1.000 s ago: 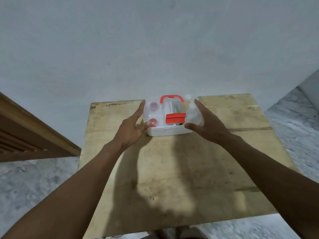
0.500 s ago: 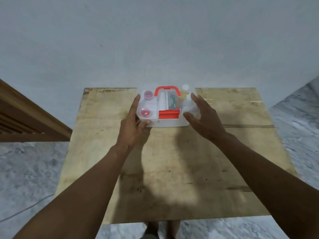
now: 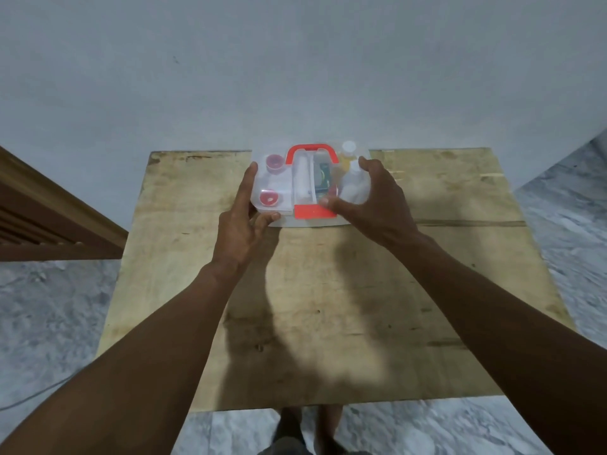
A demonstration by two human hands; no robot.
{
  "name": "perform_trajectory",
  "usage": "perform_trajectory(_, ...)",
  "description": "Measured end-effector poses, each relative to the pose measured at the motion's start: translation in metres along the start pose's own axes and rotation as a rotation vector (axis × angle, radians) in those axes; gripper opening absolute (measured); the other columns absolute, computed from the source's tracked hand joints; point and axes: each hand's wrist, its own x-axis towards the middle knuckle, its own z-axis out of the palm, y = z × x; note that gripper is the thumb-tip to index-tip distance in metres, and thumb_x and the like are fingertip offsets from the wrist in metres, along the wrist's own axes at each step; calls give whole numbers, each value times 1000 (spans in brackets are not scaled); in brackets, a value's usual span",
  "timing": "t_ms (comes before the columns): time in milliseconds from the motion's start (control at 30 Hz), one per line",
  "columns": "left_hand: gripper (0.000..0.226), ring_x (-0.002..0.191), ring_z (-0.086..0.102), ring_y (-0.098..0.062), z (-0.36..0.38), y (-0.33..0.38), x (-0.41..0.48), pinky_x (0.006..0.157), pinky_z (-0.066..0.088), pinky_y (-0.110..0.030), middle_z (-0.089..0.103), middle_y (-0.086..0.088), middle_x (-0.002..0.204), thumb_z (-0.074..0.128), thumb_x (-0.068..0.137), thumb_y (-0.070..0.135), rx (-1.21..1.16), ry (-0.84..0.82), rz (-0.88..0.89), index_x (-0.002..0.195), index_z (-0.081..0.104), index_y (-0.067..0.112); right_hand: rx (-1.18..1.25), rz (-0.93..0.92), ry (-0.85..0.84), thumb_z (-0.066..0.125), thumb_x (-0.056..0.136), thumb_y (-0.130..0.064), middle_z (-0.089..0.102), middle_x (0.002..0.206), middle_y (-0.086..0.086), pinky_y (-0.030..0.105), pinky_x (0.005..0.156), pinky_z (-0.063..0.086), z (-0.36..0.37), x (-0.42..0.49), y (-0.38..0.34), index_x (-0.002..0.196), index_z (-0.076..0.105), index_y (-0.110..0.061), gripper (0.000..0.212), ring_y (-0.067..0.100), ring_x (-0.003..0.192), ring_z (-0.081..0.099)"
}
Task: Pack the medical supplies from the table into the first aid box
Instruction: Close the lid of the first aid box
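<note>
The first aid box point(image 3: 286, 183) is clear plastic with a red handle point(image 3: 310, 148) and a red latch point(image 3: 310, 212). It stands at the far edge of the wooden table point(image 3: 328, 307), its lid down. Through the lid I see two pink-capped pots point(image 3: 274, 162), a white roll point(image 3: 302, 178), a green packet point(image 3: 323, 175) and white bottles point(image 3: 348, 147). My left hand point(image 3: 241, 231) holds the box's left front corner, index finger up along the side, thumb at the front. My right hand point(image 3: 377, 205) grips the right part of the lid, thumb beside the latch.
A grey wall rises right behind the table. A brown slatted wooden piece point(image 3: 49, 218) stands at the left. Marble floor point(image 3: 49, 307) surrounds the table, with a thin cable point(image 3: 33, 395) lying at the lower left. My feet point(image 3: 305, 428) show below the table's near edge.
My right hand has slid up onto the right part of the lid and curled over it, thumb near the latch. My left hand stays at the box's left side. The view has tilted downward.
</note>
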Motion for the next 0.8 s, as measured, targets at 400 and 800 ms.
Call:
perform_trajectory(400,85,120,55,-5,1,-11,3,87,42,0,47,14,143,72,90,30,64,-13,33,157,20,26,-78,-172,147,78,63,-66,23,158,17,46,96,51,42,-9,38,149,20,-17,115,32,143,28)
perform_trajectory(800,98,127,38,14,29,-10,8,106,39,-15,32,19,147,81,73,46,71,133,100,148,20,27,-60,-315,189,57,77,-76,31,156,18,50,110,43,42,-1,57,146,21,-20,96,29,144,31)
